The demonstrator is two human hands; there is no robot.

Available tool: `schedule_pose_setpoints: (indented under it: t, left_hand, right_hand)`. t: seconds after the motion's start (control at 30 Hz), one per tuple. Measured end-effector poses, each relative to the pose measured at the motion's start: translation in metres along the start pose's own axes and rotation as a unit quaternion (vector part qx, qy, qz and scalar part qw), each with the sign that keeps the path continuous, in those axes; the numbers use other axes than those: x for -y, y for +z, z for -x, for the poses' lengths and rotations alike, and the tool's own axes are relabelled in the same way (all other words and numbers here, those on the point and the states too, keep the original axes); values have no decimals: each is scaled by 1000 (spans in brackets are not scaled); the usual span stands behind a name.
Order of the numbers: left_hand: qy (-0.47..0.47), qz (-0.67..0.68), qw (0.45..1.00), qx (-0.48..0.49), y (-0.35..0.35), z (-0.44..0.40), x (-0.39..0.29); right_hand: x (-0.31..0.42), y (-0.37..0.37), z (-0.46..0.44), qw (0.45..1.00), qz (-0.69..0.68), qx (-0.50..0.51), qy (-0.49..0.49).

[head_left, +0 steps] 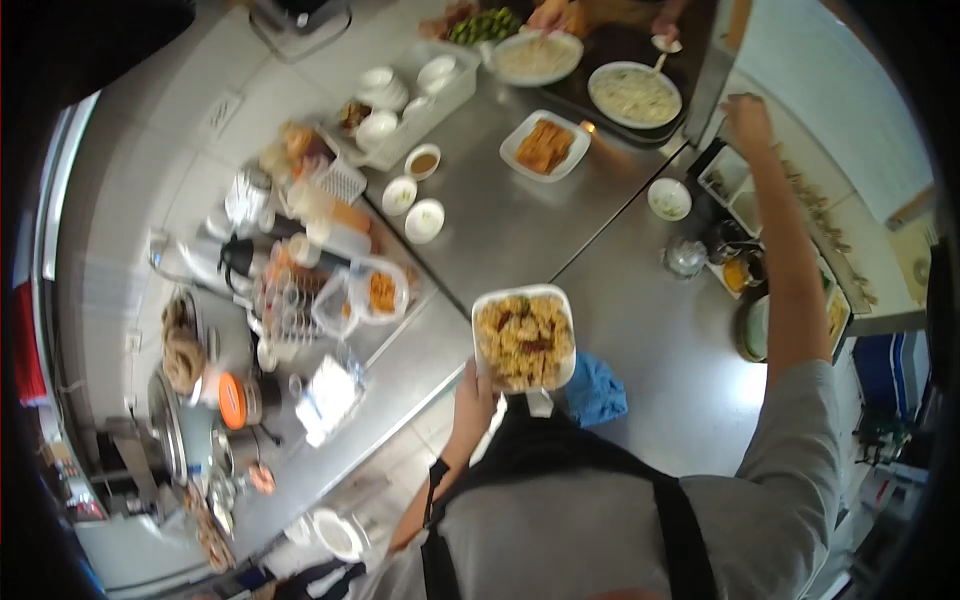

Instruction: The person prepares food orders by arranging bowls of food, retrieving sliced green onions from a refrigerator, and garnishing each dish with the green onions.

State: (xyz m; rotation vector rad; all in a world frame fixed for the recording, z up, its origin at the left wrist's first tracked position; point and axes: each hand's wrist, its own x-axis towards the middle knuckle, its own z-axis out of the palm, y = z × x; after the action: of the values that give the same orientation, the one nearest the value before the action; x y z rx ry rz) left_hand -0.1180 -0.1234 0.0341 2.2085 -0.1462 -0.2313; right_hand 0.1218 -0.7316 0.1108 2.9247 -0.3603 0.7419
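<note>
White bowl (569, 364), in left hand (476, 400), apparently supported underneath

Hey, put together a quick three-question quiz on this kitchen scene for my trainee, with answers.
1. Which hand holds the white rounded-square bowl?
2. True or false: in the picture, a crumpled blue cloth shows to the right of that bowl.
3. Pick one: the food in the white square dish on the table is (A) green, (B) orange, (C) black.

Key: 1. The left hand. 2. True. 3. B.
</note>
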Motion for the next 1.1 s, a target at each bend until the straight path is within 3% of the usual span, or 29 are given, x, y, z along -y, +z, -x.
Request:
schedule_pose_setpoints:
  t: [0.03,0.1,0.17,0.27,0.3,0.33,0.37,0.4,0.43,0.53,0.7,0.8,0.87,1.0,1.07,1.1]
  left_hand:
    - [-6,-14,1000,-4,0,0,2]
    - [-74,66,995,-8,-1,-10,-8]
    - [-120,115,986,11,-4,-20,-5]
    - [-161,94,982,-5,-4,-35,-10]
    - [-123,107,987,-5,1,-42,5]
    - [-123,104,987,-6,5,-48,12]
    - [-122,99,988,-5,8,-53,17]
    - [-120,94,988,-4,11,-59,22]
    - [-111,113,987,4,13,-64,26]
    - [-69,96,992,33,18,-80,48]
    - [-28,35,995,89,2,-100,39]
    - [-32,46,993,102,1,-107,49]
    - [-37,60,991,111,-3,-113,52]
    - [-23,71,989,126,-14,-140,57]
    - [-41,72,986,144,-24,-160,51]
    - [-67,74,982,160,-37,-169,34]
  right_hand:
    - [-2,0,-2,997,-39,58,38]
    - [-10,8,-5,995,-70,-44,47]
    - [0,-17,-9,983,-149,-62,84]
    - [55,-62,18,967,-213,11,139]
    - [79,-81,31,961,-224,51,156]
    - [117,-89,64,898,-407,59,156]
    - [152,-85,96,861,-505,25,55]
    - [188,-95,122,791,-593,118,90]
    - [220,-99,145,822,-551,126,69]
    - [283,-91,185,817,-553,144,78]
    - [322,-55,193,879,-460,129,-5]
    - [330,-38,198,847,-505,161,42]
    - [332,-33,199,871,-469,93,111]
    - [301,-56,214,864,-480,85,130]
    - [282,-103,228,847,-372,360,122]
    - [279,-109,249,820,-385,409,113]
